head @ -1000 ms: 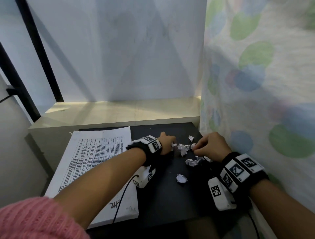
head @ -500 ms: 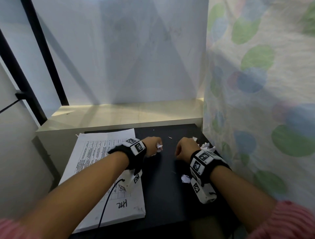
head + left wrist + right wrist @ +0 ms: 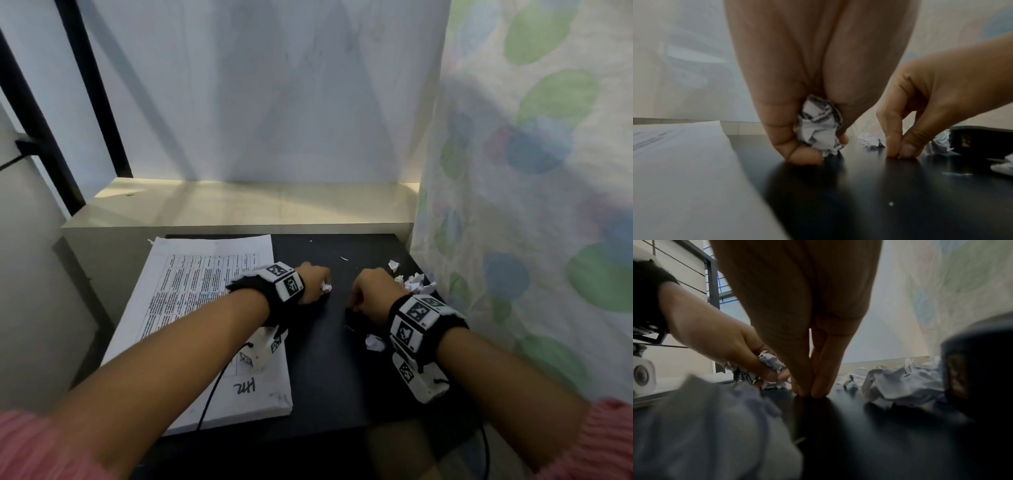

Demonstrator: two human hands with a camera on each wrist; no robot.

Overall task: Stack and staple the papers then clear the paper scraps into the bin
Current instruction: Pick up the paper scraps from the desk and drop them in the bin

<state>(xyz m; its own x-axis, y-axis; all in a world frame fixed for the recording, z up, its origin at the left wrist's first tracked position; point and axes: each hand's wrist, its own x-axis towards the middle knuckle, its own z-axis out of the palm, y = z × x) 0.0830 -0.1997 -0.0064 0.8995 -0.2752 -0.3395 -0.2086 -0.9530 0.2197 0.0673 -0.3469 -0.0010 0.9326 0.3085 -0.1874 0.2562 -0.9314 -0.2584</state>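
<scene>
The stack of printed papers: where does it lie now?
In the head view, the paper stack lies on the black desk's left side, under the left forearm.

A black tabletop (image 3: 318, 377) carries a printed paper stack (image 3: 205, 308) under the left forearm and crumpled paper scraps (image 3: 416, 282) just beyond the right hand.

Bare black desk (image 3: 329, 359) between paper stack (image 3: 191, 325) and crumpled scraps (image 3: 416, 284).

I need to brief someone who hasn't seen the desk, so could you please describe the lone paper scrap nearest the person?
On the black desk, right of the printed paper stack, look beside the right hand's wristband. The lone scrap lies there, apart from the crumpled pile by the curtain and nearer the person.
</scene>
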